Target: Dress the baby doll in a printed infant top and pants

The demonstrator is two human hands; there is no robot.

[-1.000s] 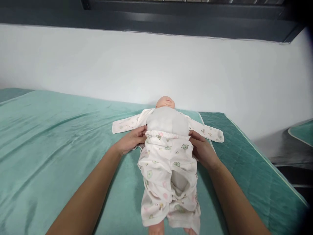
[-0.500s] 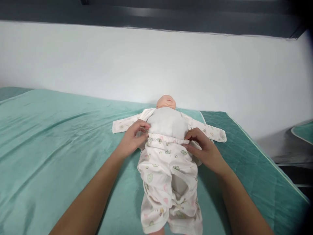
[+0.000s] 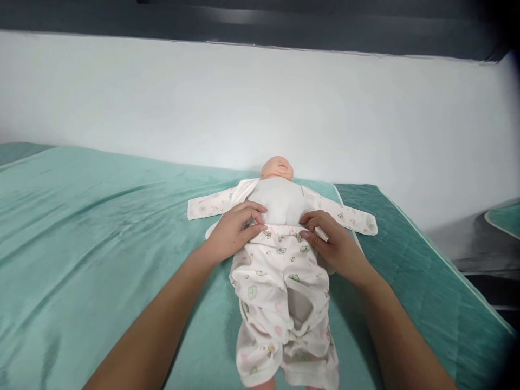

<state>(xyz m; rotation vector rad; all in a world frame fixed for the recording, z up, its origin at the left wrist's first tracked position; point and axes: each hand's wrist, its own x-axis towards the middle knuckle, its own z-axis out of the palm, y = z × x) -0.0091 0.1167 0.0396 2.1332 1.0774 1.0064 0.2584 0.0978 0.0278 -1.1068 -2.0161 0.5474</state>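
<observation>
A baby doll (image 3: 278, 167) lies on its back, its head toward the wall. It wears white patterned pants (image 3: 268, 292) with an opening at the crotch, and a long-sleeved white printed top (image 3: 211, 205) spread open around its pale grey-white torso (image 3: 280, 200). At the left of the pants' elastic waistband, my left hand (image 3: 235, 230) pinches the edge between thumb and fingers. My right hand (image 3: 335, 244) does the same on the waistband's right side. Both sleeves stretch outward. The doll's feet are out of frame.
Under the doll is a light green sheet (image 3: 122, 227), with a darker green quilted mat (image 3: 418, 271) to the right. Behind rises a white wall (image 3: 203, 108), below a dark beam (image 3: 260, 24). Another green padded edge (image 3: 506, 219) shows at far right.
My left hand has slid right along the waistband toward the middle. My right hand has shifted slightly left, so the two hands are closer together.
</observation>
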